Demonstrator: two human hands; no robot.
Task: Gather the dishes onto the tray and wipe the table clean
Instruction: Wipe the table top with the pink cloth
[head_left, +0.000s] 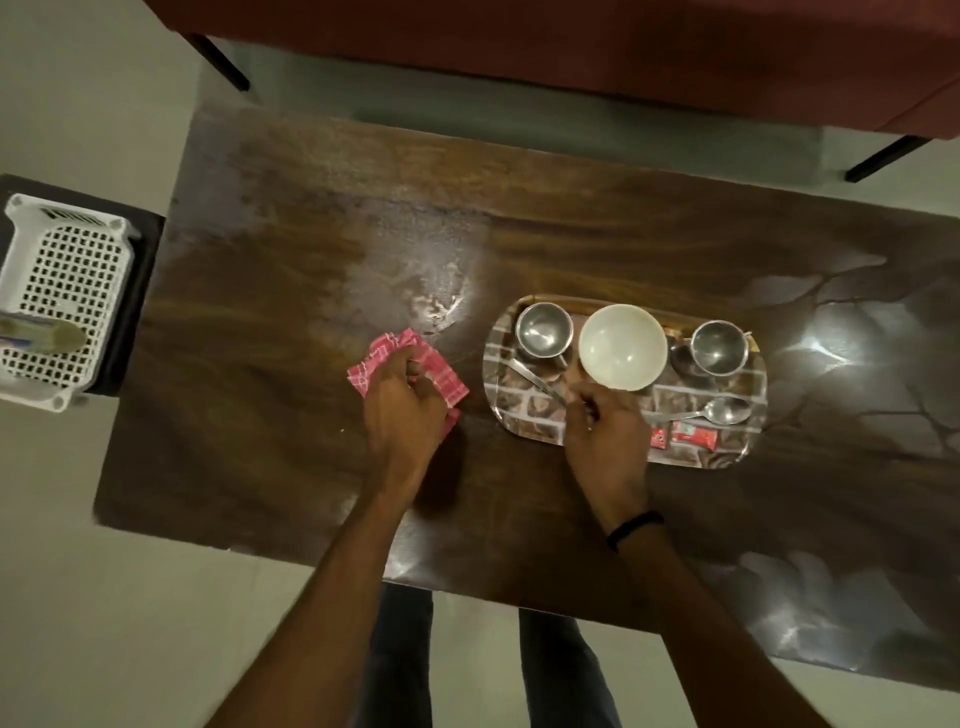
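A brick-patterned tray (748, 384) lies on the dark wooden table (291, 291). On it stand a white bowl (622, 345), two steel cups (543, 331) (719, 346), two spoons (719, 411) (535, 382) and a red sachet (693, 439). My left hand (402, 410) grips a folded pink checked cloth (447, 376) on the table left of the tray. My right hand (605, 434) rests over the tray's near edge, fingers curled at the handle end of the left spoon.
A white perforated basket (62, 291) sits on a dark stand off the table's left end, with a small item in it. A red sofa (571, 47) with black legs stands beyond the far edge. A dusty, smeared patch (426, 260) marks the table's middle.
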